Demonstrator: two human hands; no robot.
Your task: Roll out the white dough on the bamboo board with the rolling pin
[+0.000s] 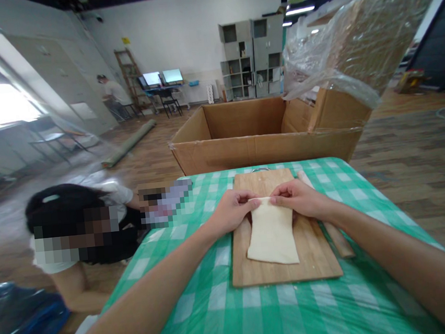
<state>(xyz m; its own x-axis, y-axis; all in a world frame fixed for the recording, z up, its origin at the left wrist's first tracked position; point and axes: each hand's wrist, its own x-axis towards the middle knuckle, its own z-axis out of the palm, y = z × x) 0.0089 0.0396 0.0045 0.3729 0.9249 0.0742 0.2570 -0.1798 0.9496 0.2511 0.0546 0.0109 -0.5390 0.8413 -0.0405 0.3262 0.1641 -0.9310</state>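
Note:
A pale, flat sheet of dough (273,235) lies on a wooden cutting board (242,270), its near edge wider than its far one. My left hand (236,208) pinches the far left corner between thumb and fingers. At the far right corner, my right hand (298,199) pinches the dough the same way. The far edge looks slightly raised between the two thumbs. Some fingertips are hidden behind the dough. Beside the board on the right rests a wooden rolling pin (339,239), partly covered by my right forearm.
A green checked cloth (204,305) covers the table. Beyond its far edge stands a large open cardboard box (244,151), with a plastic-wrapped piece (379,36) above it. At the left, a person (70,223) crouches near a blue plastic bag (21,323). Another person (117,93) sits farther back.

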